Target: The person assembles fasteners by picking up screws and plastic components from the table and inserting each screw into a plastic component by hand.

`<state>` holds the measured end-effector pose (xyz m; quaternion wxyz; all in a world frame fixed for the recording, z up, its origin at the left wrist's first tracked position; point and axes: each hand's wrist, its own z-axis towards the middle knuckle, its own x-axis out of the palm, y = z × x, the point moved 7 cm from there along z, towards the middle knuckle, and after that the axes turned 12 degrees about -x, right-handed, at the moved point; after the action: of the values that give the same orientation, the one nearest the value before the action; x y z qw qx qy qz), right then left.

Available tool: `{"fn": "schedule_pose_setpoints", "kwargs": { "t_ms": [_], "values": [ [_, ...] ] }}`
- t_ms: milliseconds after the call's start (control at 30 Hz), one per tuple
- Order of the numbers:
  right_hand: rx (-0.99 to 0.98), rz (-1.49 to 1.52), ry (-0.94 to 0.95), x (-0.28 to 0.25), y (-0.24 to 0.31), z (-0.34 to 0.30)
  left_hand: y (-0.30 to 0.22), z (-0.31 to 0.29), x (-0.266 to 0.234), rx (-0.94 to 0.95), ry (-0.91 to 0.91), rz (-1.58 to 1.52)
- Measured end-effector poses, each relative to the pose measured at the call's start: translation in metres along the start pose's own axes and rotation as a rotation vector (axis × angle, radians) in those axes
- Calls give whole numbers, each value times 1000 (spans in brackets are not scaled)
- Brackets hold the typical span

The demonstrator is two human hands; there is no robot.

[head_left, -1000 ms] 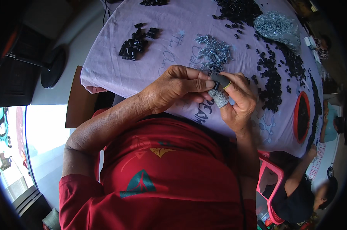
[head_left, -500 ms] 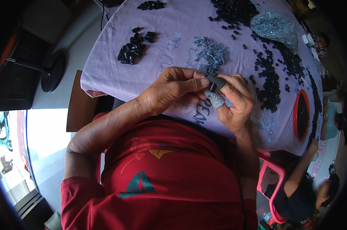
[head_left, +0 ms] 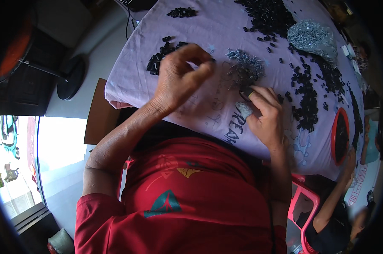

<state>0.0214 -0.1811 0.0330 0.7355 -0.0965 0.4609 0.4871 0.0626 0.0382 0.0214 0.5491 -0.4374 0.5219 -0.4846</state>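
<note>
My left hand hovers over the table beside a pile of black cylindrical pieces. Its thumb and forefinger are closed, and a small dark bit shows at their tips, too blurred to name. My right hand is low over the cloth, just below a heap of silvery screws. A black cover with a yellow edge sits on its forefinger, and a grey wrap on its thumb. The right fingers are curled in; whatever lies between them is hard to make out.
Loose black pieces are strewn over the right side of the patterned pink cloth. A clear bag of screws lies at the far right, and a red-rimmed basin nearer. Another person's arm reaches in beside a pink chair.
My hands have come apart. The left has moved up and left toward the black pile, while the right stays near the screws. The whole view has shifted slightly.
</note>
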Motion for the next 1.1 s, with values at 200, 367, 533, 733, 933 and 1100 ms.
{"fn": "schedule_pose_setpoints", "kwargs": {
  "t_ms": [200,367,533,733,933,1100],
  "values": [
    [-9,-100,26,3,-4,-3,-3,14,-35,289,-292,589],
    [-24,-95,-32,0,-7,-5,9,18,-40,219,-377,915],
    [-28,-54,-15,3,-8,-8,9,17,-42,235,-423,1005],
    [14,-78,-117,-4,-11,-14,7,14,-36,281,-405,975],
    [71,-95,-125,-5,-16,-14,-6,6,-15,402,-290,826],
    [52,-122,-91,-3,-16,-13,-8,-5,16,410,15,731]
  ]
}}
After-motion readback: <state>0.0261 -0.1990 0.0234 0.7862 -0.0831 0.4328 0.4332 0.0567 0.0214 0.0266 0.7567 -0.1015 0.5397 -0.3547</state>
